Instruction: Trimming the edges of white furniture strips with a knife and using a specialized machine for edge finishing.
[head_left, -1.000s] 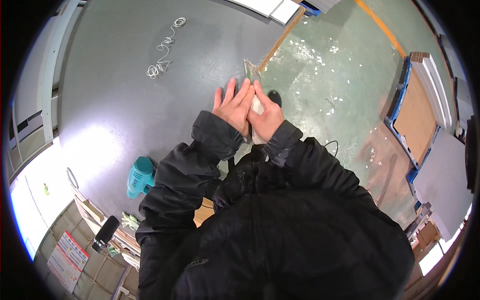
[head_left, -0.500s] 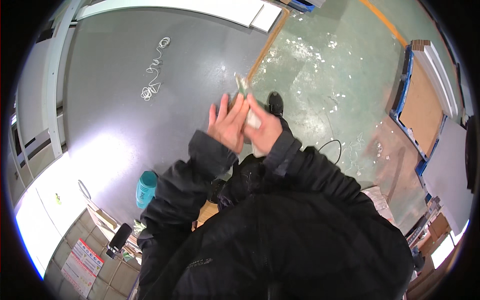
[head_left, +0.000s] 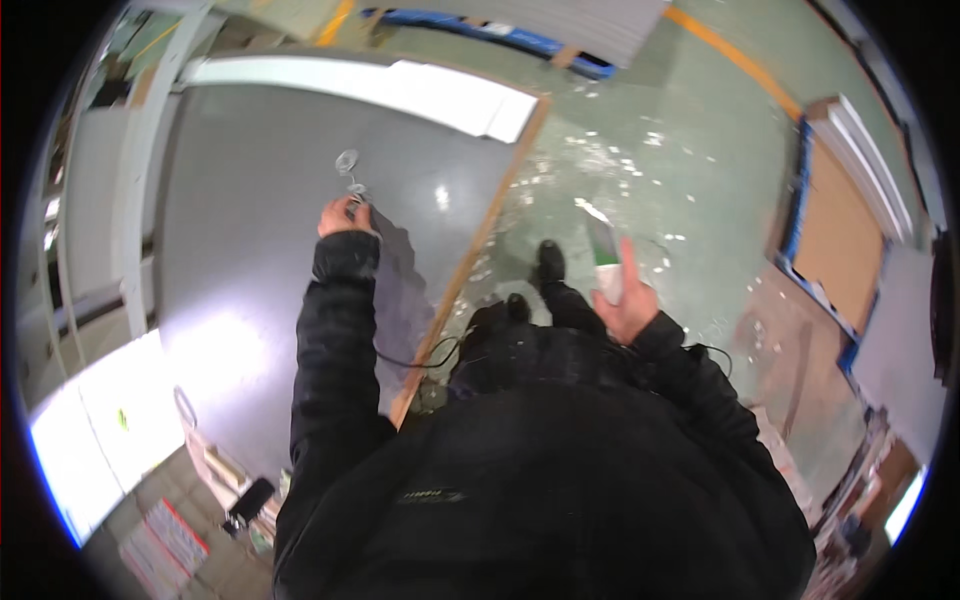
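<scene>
The left arm was stretched far out in front, in a black puffy sleeve. The left hand [head_left: 343,216] was at the end of it, with the fingers curled shut. The right arm was bent and stuck out to the side. The right hand [head_left: 628,296] was held up with the palm showing, the thumb pointing up and the fingers wrapped closed. The two hands were well apart.
</scene>
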